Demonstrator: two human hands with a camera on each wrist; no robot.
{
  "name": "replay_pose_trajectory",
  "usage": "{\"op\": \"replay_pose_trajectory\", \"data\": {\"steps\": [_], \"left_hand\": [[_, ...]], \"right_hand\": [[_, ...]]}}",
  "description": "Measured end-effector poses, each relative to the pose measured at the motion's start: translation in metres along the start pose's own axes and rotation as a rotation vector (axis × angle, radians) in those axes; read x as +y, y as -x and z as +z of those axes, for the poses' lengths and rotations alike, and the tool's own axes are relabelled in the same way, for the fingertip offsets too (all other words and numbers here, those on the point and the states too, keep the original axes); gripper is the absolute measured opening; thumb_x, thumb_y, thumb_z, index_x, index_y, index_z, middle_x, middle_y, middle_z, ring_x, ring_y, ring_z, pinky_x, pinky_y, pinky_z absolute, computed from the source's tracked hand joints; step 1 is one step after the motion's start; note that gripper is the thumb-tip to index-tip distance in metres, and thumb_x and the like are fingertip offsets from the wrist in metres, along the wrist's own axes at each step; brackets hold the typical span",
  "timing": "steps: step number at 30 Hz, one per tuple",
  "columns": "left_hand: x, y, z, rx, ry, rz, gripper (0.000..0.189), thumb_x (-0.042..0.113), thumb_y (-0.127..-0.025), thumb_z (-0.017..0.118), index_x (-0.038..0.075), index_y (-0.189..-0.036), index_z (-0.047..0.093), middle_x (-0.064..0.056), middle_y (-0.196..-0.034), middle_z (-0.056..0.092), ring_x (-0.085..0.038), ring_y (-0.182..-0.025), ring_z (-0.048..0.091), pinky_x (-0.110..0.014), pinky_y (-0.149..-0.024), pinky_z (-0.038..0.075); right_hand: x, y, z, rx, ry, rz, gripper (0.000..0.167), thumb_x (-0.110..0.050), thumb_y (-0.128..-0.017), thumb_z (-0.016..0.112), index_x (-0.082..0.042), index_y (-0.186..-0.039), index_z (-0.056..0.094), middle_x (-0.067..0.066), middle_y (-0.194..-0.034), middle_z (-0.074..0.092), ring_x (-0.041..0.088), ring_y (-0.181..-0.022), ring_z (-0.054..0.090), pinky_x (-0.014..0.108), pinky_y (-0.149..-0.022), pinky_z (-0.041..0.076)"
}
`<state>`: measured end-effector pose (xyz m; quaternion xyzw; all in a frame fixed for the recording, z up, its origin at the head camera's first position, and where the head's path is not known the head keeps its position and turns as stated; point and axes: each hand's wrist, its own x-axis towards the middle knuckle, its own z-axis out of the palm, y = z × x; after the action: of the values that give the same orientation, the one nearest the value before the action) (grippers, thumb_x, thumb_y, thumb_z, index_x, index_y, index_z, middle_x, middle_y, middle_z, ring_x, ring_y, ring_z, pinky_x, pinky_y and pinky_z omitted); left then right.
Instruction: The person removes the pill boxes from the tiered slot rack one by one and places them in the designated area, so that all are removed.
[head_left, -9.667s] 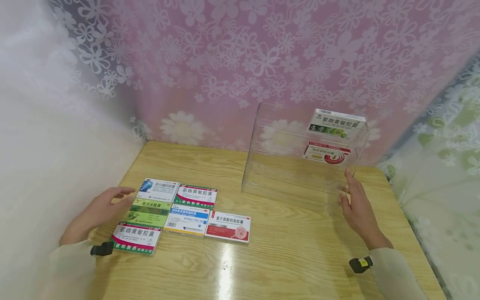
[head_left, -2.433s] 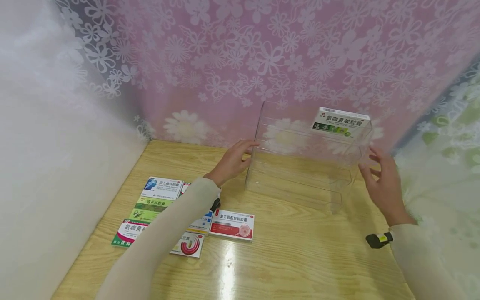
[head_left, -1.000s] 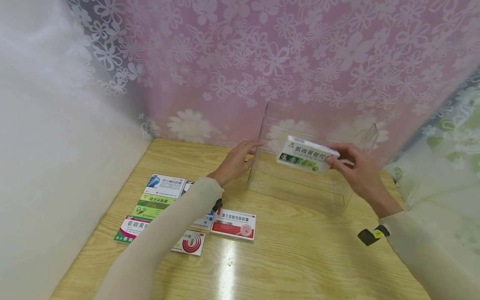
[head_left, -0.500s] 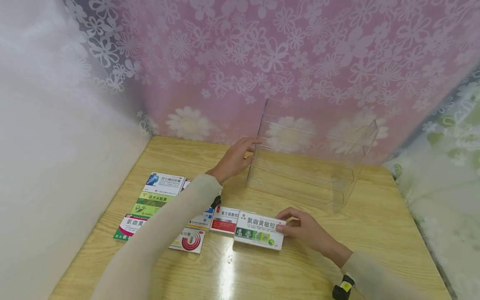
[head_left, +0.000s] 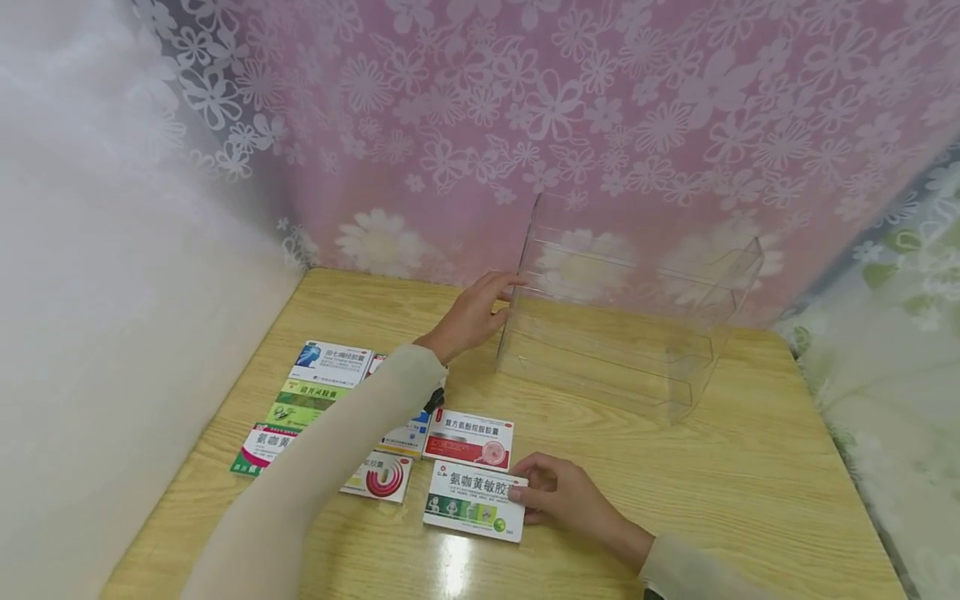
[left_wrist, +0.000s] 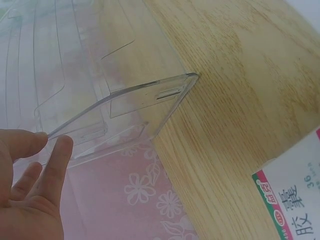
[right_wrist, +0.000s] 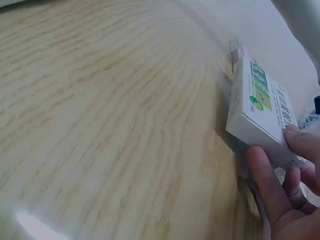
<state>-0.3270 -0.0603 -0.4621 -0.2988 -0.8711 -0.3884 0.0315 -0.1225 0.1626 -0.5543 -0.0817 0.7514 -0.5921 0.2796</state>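
My right hand (head_left: 562, 496) pinches the right end of a white medicine box (head_left: 474, 504) with a green picture strip, close over the table just below a red-and-white medicine box (head_left: 470, 437). In the right wrist view, the thumb lies on the face of the held box (right_wrist: 262, 100) and a finger is under its end, which tilts up over a shadow. At the back, my left hand (head_left: 468, 317) holds the left side edge of a clear plastic display rack (head_left: 600, 350). The left wrist view shows thumb and finger at the edge of the rack's side panel (left_wrist: 135, 95).
More medicine boxes lie at left: a white-and-blue one (head_left: 330, 364), a green one (head_left: 303, 404), a pink-and-green one (head_left: 262, 450), partly covered by the left sleeve (head_left: 337, 450). A box with red rings (head_left: 386, 477) lies beside the held one. A floral curtain (head_left: 450, 125) hangs behind.
My right hand has taken the white-and-green medicine box off the rack's top tier and brought it down and left to the table's front. The red-ringed box also left the rack earlier.
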Motion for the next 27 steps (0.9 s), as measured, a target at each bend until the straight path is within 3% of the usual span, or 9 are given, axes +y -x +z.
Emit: {"op": "replay_pose_trajectory", "data": {"steps": [8,14,27], "left_hand": [[-0.001,0.0,0.001,0.007,0.006,0.015,0.056,-0.002,-0.108,0.064,0.014,-0.16,0.051,-0.008,-0.163,0.05,-0.026,-0.134,0.067,-0.042,-0.108,0.06],[0.0,0.0,0.0,0.003,0.01,0.005,0.055,0.001,-0.109,0.062,0.019,-0.16,0.05,-0.008,-0.163,0.049,-0.026,-0.135,0.066,-0.044,-0.109,0.059],[0.0,0.0,0.0,0.005,0.024,-0.007,0.055,-0.002,-0.108,0.063,0.017,-0.158,0.052,-0.009,-0.162,0.05,-0.028,-0.135,0.067,-0.047,-0.11,0.059]], "right_hand": [[-0.005,0.002,0.011,0.057,0.048,-0.029,0.041,-0.019,-0.1,0.082,0.0,-0.131,0.063,0.008,-0.095,0.066,0.017,-0.087,0.076,0.034,-0.072,0.069],[-0.009,0.004,0.013,0.098,0.04,-0.045,0.039,-0.01,-0.099,0.081,0.001,-0.124,0.054,0.008,-0.094,0.064,0.014,-0.079,0.073,0.034,-0.074,0.069],[-0.012,-0.002,0.026,0.072,-0.066,-0.064,0.033,-0.001,-0.098,0.079,0.005,-0.116,0.052,0.008,-0.093,0.063,0.015,-0.082,0.073,0.035,-0.078,0.069]]}}
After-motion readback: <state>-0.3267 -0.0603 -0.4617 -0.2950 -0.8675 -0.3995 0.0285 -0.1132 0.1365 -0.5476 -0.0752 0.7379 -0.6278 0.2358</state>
